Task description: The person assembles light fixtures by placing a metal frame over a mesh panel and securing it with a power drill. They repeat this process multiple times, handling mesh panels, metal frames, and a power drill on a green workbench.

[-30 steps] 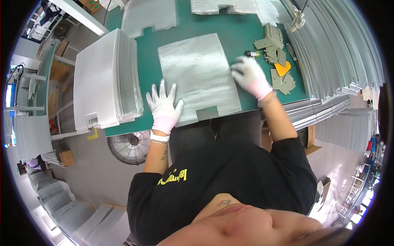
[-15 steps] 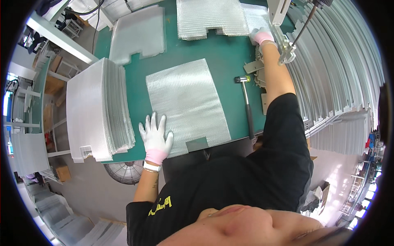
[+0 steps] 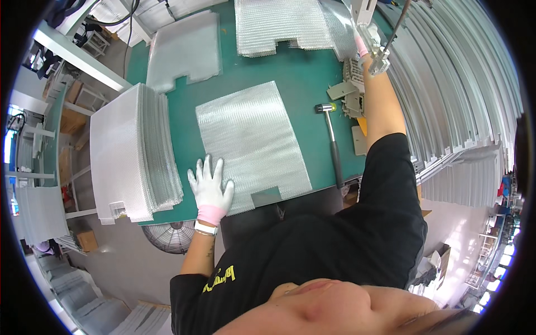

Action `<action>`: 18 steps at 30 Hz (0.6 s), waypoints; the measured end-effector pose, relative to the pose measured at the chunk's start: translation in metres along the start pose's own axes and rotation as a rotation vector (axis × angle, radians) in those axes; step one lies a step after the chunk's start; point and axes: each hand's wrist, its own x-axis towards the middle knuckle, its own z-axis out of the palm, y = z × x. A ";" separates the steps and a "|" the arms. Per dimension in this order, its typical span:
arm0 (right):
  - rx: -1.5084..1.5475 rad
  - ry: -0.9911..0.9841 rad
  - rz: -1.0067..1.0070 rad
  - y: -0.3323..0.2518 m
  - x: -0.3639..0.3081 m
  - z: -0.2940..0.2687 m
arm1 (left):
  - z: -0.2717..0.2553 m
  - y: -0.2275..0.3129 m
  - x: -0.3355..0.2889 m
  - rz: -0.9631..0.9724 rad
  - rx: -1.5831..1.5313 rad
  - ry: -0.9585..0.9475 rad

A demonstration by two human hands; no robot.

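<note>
My left hand (image 3: 211, 187), in a white glove with a pink cuff, lies flat with fingers spread on the near left part of a silvery translucent ribbed sheet (image 3: 251, 131). This sheet has a notch in its near edge and rests on the green table (image 3: 312, 72). Far off at the right, my right hand (image 3: 360, 46) reaches beside another silvery sheet (image 3: 338, 30), which looks curved. A pale upright stand (image 3: 379, 58) covers most of that hand, so only some pink glove shows and its fingers are hidden.
A mallet (image 3: 335, 148) lies right of the sheet, near beige plastic pieces (image 3: 352, 100). Notched sheets form a tall stack (image 3: 120, 151) at left and piles at far left (image 3: 187, 47) and far middle (image 3: 279, 25). Many upright sheets (image 3: 458, 84) line the right side.
My right hand has moved slightly farther away, behind the stand. The far right sheet has shifted and now curves. My left hand stays flat on the near sheet.
</note>
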 end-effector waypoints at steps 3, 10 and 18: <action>0.201 0.087 0.030 -0.032 -0.016 -0.032 | 0.000 -0.002 0.000 -0.005 0.002 -0.004; 0.236 0.058 0.059 -0.046 -0.034 -0.058 | 0.013 -0.013 0.000 0.016 -0.034 0.049; 0.695 0.221 -0.180 -0.049 -0.068 -0.065 | 0.006 -0.020 0.016 -0.023 -0.170 -0.054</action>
